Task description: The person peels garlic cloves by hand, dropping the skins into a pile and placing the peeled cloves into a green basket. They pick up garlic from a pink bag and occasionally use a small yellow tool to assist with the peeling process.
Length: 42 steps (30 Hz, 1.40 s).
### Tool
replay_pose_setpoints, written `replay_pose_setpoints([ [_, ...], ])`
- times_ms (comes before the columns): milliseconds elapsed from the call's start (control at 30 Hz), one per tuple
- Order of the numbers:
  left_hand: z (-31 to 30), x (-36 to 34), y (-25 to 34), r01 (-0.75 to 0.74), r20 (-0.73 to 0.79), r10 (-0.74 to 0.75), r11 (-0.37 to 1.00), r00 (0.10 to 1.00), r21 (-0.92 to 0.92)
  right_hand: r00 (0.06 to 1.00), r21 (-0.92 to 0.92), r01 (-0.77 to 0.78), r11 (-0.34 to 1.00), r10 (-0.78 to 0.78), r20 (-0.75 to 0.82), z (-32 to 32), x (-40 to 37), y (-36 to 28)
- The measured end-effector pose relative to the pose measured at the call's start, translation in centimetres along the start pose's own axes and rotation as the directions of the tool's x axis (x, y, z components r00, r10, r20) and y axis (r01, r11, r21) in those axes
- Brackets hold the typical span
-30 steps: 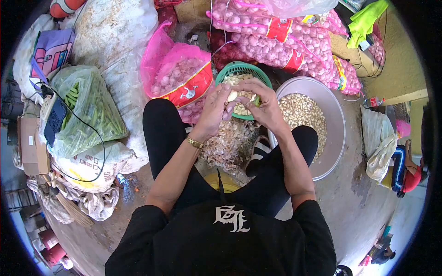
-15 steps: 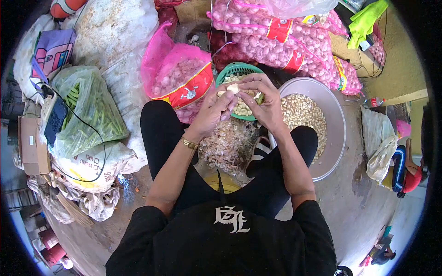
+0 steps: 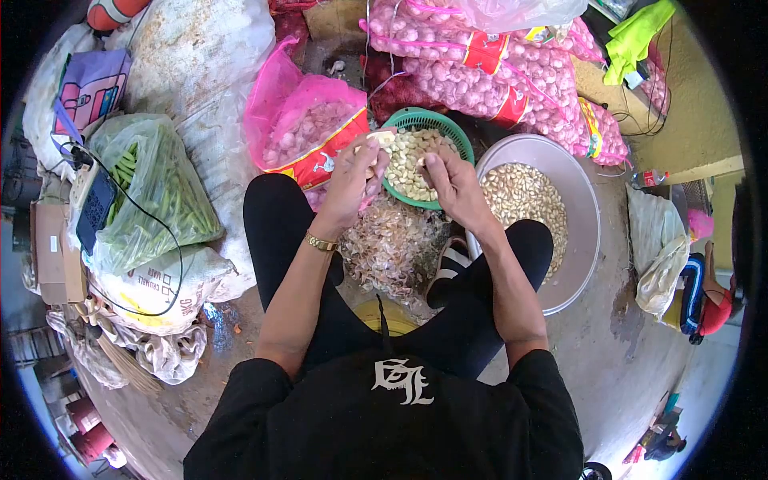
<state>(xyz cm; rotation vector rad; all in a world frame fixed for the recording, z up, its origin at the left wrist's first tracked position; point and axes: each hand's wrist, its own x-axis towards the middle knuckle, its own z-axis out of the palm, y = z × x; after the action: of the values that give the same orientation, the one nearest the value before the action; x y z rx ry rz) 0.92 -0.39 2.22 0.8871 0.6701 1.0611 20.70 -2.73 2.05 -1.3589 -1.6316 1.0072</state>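
Observation:
My left hand (image 3: pixel 358 176) is closed on a whitish piece of garlic (image 3: pixel 382 138) at its fingertips, near the left rim of a green basket (image 3: pixel 458 132). Peeled garlic cloves (image 3: pixel 410 156) lie inside the basket. Over its right front side, my right hand (image 3: pixel 454 182) has its fingers curled and its thumb pointing up. Whatever sits in the right fingers is hidden. Beneath the hands, a heap of papery garlic skins (image 3: pixel 388 248) covers the ground between my feet.
A wide pale basin (image 3: pixel 588 240) at right holds many cloves in their skins. An opened pink mesh sack of garlic (image 3: pixel 312 128) stands at left, and full garlic sacks (image 3: pixel 520 80) are stacked behind. A clear bag of green pods (image 3: pixel 160 192) rests farther left.
My hands were together over the basket and have moved apart, the left to the left with the garlic piece, the right slightly down. More of the basket's cloves now shows between them.

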Motion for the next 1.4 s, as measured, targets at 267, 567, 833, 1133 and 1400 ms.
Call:
replay_pose_setpoints([
  [267,-0.2,0.0,0.3,0.007,0.041,-0.011,0.995,0.999,0.101,0.970,-0.338,0.241,0.910,-0.241,0.040,-0.4,-1.0,-2.4],
  [567,0.1,-0.1,-0.1,0.001,0.136,-0.040,0.961,0.990,0.275,0.977,0.005,0.193,0.981,-0.191,-0.099,-0.5,-0.1,-1.3],
  [833,0.1,-0.3,-0.2,0.044,0.244,-0.134,0.938,0.960,0.343,0.910,-0.231,0.405,0.885,-0.413,0.011,-0.7,-0.2,-2.0],
  [1133,1.3,-0.4,-0.8,0.087,0.072,-0.114,0.948,0.991,0.307,0.915,-0.349,0.391,0.852,-0.401,0.044,-0.4,-0.1,-2.0],
  [1400,1.2,-0.6,-0.9,0.044,0.161,-0.104,0.940,0.981,0.338,0.925,-0.408,0.360,0.839,-0.378,0.038,-0.5,-0.2,-2.2],
])
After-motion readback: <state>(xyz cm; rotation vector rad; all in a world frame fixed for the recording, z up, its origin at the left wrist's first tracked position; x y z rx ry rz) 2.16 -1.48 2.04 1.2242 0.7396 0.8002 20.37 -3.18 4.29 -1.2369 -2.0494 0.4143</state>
